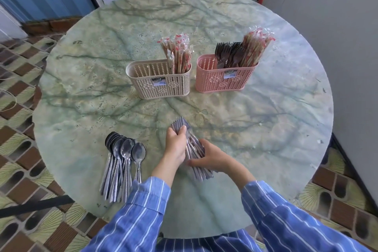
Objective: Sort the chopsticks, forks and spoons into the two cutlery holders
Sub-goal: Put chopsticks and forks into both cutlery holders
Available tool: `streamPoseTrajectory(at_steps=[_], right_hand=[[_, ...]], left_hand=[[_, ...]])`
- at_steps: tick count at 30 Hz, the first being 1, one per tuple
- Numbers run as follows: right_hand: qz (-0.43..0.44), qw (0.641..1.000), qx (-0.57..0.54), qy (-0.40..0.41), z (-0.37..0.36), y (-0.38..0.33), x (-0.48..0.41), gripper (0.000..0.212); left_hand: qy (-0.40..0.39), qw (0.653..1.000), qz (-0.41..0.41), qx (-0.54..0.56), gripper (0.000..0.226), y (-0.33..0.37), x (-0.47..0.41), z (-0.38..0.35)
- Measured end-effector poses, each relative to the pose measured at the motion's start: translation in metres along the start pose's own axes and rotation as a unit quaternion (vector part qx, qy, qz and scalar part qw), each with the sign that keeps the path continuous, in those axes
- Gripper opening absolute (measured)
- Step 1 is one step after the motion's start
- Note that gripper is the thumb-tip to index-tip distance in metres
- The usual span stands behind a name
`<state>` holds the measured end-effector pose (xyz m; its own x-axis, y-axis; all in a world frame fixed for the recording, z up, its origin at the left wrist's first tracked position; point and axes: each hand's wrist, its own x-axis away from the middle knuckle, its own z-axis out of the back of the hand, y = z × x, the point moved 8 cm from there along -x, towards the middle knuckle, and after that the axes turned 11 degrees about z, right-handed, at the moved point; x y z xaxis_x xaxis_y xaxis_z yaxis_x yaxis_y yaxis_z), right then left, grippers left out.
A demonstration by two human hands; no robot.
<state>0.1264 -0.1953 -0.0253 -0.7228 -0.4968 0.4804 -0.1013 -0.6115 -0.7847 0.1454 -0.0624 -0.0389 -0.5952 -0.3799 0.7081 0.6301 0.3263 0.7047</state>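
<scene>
1. Striped blue sleeves [143, 210] enter from the near edge, over a round green marble table [266, 118].
2. Left hand [176, 145] and right hand [212, 157] both clasp one bundle of forks [192, 147], tines pointing far, at near centre of the table.
3. Spoons [120, 161] lie in a loose pile left of the hands, bowls far, untouched.
4. Beige holder [161, 84], far centre: wrapped chopsticks [178, 55] upright in its right compartment.
5. Pink holder [223, 77], just right of it: dark forks [229, 53] plus more wrapped chopsticks [255, 47].
</scene>
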Motion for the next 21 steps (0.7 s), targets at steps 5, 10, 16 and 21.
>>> streamPoseTrajectory(at_steps=[5, 10, 16, 21], right_hand=[[0.026, 0.997, 0.066, 0.003, 0.018, -0.017, -0.002, 0.039], [0.046, 0.993, -0.098, -0.038, 0.015, -0.022, 0.004, 0.026], [0.003, 0.938, -0.316, -0.143, 0.005, -0.023, 0.017, 0.036], [-0.008, 0.913, -0.352, -0.206, -0.004, -0.027, 0.027, 0.031]], left_hand=[[0.013, 1.000, 0.006, 0.021, 0.017, 0.009, 0.008, -0.002], [-0.050, 0.996, 0.011, 0.070, 0.030, 0.013, 0.015, -0.008], [-0.251, 0.932, 0.108, 0.237, 0.031, 0.016, 0.035, -0.030], [-0.237, 0.952, 0.107, 0.161, 0.027, 0.015, 0.038, -0.029]])
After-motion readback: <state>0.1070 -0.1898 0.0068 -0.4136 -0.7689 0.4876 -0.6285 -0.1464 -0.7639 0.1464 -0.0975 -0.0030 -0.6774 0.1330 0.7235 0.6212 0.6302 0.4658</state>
